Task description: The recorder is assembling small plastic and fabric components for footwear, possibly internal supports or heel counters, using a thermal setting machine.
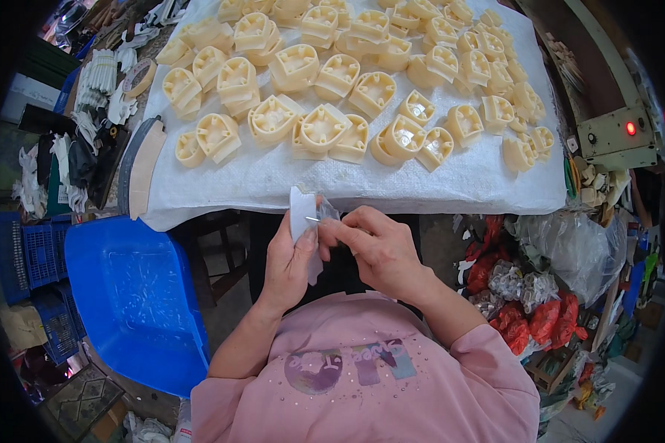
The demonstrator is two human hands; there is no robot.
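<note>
My left hand [283, 262] is closed around a white plastic part [301, 210], held upright just in front of the table's near edge. My right hand [373, 247] is closed in a pinch on a thin metal-tipped tool [312, 219], whose tip touches or nearly touches the part's right side. The tool's handle is hidden in my fingers. Beside the part, a clear plastic flap [328, 210] shows between the two hands. Beyond them, many cream-coloured hollow plastic parts [325, 127], rounded with small posts inside, lie across the table.
A white woven sheet [273, 184] covers the table. On the lower left stands a blue plastic tub [144, 310], near blue crates [44, 255]. A tape roll [139, 78] lies at upper left. Red bags [545, 321] pile at right, below a machine box with a red light [619, 136].
</note>
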